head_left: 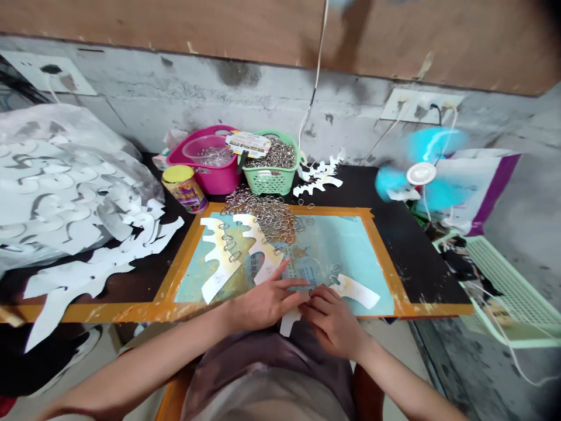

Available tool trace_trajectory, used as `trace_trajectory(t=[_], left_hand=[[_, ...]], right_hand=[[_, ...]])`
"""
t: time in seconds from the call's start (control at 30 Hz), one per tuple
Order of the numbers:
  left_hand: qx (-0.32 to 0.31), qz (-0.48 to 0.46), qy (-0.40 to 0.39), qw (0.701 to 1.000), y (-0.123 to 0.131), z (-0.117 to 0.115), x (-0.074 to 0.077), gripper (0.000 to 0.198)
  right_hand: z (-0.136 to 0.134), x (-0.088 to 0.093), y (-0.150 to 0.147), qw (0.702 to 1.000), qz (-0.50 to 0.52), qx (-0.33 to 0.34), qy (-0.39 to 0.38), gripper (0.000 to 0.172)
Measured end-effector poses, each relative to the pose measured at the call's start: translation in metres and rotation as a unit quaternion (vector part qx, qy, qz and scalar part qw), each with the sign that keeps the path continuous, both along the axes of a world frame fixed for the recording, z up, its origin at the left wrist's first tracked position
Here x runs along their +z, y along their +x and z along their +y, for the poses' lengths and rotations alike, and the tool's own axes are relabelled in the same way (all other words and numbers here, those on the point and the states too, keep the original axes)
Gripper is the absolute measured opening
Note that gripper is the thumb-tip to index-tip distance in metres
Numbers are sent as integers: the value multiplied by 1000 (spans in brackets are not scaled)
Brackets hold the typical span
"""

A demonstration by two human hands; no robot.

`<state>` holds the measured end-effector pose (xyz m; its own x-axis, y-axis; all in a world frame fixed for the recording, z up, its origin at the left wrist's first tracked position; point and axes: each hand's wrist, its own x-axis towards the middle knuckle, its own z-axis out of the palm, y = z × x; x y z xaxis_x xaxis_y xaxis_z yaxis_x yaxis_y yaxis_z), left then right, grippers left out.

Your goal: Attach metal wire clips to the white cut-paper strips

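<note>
left hand (263, 301): It lies flat and open, with the fingers spread. It is on the white cut-out (355, 291) side of the teal board (363, 257), and it seems to hold nothing.

right hand (331, 321): It is curled and sits just beside the left fingertips. It may pinch something small, but the fingers hide it, so I cannot tell.

metal rings (267, 213): A big pile lies at the top of the board. A few rings sit on the white strips, and some lie near the hands. The pile may be there so that rings are easy to reach.

white strips: Three wavy strips lie on the board. A small white piece pokes out under the hands.

orange tape (272, 207): It goes around the board like a frame. It may be there to hold the board down.

counter (421, 251): It is black and marked with paint. A green basket (272, 181) full of rings, a pink basket (205, 169), and a can (184, 188) with a yellow lid stand at the back.

room: A heap of white cut-outs (65, 193) lies on the left. A blue fan (421, 172) spins on the right, by a gray concrete wall (219, 99).
</note>
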<state>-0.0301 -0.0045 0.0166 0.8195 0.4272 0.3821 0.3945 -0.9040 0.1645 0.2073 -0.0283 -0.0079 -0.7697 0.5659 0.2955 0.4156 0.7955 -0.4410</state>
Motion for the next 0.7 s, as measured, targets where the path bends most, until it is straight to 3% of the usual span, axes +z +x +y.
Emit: trace_trajectory(t=[0.23,0.4,0.57,0.7], left_hand=[[50,-14,-33,998,0,-17,-16,20],[72,10,-59,996,-2,-25,-7,22],[75,0,-80,994,-2,-27,3,32],[88,1,-78,993,3,-22,2,16]], right_hand=[[-1,0,-3,999,16,-27,-27,39],[-3,2,-4,999,2,-23,-34,22],[-4,12,-9,998,6,-50,-46,17],[-3,12,-13,995,23,-92,-44,18]])
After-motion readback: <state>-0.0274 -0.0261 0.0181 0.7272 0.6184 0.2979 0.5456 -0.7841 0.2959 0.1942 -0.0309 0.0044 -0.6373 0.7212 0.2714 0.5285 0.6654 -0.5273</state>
